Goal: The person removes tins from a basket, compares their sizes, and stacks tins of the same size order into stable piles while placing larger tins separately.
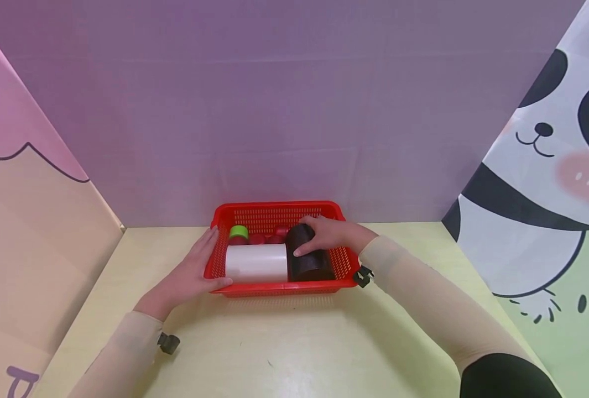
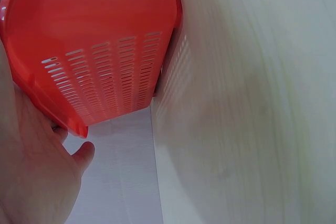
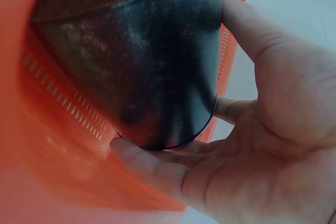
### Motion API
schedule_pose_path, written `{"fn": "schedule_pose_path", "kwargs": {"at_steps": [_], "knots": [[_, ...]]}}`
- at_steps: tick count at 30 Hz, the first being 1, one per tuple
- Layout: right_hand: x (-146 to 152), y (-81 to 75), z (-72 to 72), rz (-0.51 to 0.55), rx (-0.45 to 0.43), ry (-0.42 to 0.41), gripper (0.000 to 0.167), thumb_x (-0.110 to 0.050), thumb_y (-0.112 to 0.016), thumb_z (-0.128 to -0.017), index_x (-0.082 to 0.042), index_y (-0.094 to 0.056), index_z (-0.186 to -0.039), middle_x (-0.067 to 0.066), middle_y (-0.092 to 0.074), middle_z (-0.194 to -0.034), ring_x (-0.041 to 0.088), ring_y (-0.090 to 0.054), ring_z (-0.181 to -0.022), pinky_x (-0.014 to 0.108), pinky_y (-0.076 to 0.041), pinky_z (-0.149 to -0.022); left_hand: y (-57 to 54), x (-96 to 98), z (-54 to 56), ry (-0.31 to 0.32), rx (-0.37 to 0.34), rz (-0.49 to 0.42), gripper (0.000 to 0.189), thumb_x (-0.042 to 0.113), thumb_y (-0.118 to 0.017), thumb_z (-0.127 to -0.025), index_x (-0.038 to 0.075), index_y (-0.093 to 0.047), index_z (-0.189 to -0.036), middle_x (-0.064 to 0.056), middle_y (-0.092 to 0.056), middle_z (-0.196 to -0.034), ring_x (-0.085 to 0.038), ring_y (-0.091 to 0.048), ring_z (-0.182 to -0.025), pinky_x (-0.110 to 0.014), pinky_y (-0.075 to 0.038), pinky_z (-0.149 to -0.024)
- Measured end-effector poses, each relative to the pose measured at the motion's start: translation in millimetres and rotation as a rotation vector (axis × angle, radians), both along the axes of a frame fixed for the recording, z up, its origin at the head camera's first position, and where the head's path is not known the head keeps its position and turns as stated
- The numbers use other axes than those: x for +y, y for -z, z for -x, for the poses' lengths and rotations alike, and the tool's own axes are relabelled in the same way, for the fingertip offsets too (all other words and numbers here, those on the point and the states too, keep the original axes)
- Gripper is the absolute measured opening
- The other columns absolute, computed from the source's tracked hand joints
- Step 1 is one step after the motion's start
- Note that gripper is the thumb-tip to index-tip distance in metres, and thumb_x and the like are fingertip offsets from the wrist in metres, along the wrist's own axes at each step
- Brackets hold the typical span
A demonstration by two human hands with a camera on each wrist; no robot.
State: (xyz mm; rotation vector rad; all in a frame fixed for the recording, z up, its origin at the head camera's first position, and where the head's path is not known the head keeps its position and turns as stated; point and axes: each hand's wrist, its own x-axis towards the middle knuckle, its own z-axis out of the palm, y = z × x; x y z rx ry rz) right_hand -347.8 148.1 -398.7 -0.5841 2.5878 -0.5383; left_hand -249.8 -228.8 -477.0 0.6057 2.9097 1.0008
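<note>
Left hand (image 1: 194, 272), fingers extended, rests against the red basket (image 1: 274, 289) at nine o'clock; right hand (image 1: 330, 232) grips the black cylinder (image 1: 314, 266) inside, at three. Beneath lies a pale table (image 1: 294, 342); purple backdrop (image 1: 294, 110) at twelve.

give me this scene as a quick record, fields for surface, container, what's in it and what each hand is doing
surface: pale table
container: red basket with slotted walls, on the table
front left contents: white cylinder, lying on its side
right-hand contents: dark cylinder, beside the white one
back left contents: green-topped item; small red items, partly hidden
left hand: touches the basket's left side, thumb at the front rim
right hand: holds the dark cylinder
</note>
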Motion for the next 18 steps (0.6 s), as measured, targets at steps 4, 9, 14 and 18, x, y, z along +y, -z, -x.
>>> {"fn": "schedule_pose_path", "kwargs": {"at_steps": [4, 9, 14, 18], "knots": [[-2.5, 0.5, -1.5, 0.013, -0.016, 0.003, 0.106, -0.055, -0.092, -0.084, -0.017, -0.04, -0.169, 0.016, -0.052, -0.16, 0.037, -0.048, -0.144, 0.058, -0.058, -0.109, 0.7, -0.1, 0.1, 0.003, 0.004, 0.001, 0.132, 0.065, -0.085, -0.087, 0.011, -0.008, -0.179, -0.009, -0.004, -0.186, -0.038, -0.007, -0.17, -0.067, -0.049, -0.115], [-7.5, 1.1, -3.7, -0.009, -0.033, 0.011, 0.111, -0.058, -0.094, -0.081, -0.02, -0.037, -0.169, 0.017, -0.05, -0.16, 0.038, -0.048, -0.143, 0.058, -0.057, -0.11, 2.1, -0.7, 0.5, 0.004, 0.008, -0.006, 0.132, 0.065, -0.086, -0.087, 0.012, -0.007, -0.179, -0.008, -0.004, -0.186, -0.038, -0.007, -0.17, -0.067, -0.051, -0.114], [-8.8, 1.3, -4.6, -0.019, -0.054, 0.035, 0.115, -0.058, -0.095, -0.079, -0.021, -0.035, -0.17, 0.018, -0.046, -0.163, 0.039, -0.045, -0.145, 0.06, -0.056, -0.11, 2.8, -0.7, 0.9, 0.008, 0.015, -0.01, 0.132, 0.066, -0.086, -0.086, 0.012, -0.008, -0.179, -0.008, -0.004, -0.186, -0.038, -0.007, -0.17, -0.067, -0.05, -0.114], [-8.5, 1.2, -5.0, 0.028, -0.076, 0.046, 0.113, -0.053, -0.097, -0.08, -0.019, -0.036, -0.169, 0.018, -0.051, -0.158, 0.038, -0.05, -0.141, 0.058, -0.058, -0.109, 2.1, -0.4, 0.5, -0.001, 0.012, -0.007, 0.132, 0.065, -0.086, -0.086, 0.012, -0.008, -0.179, -0.008, -0.004, -0.186, -0.038, -0.008, -0.17, -0.067, -0.051, -0.113]]}}
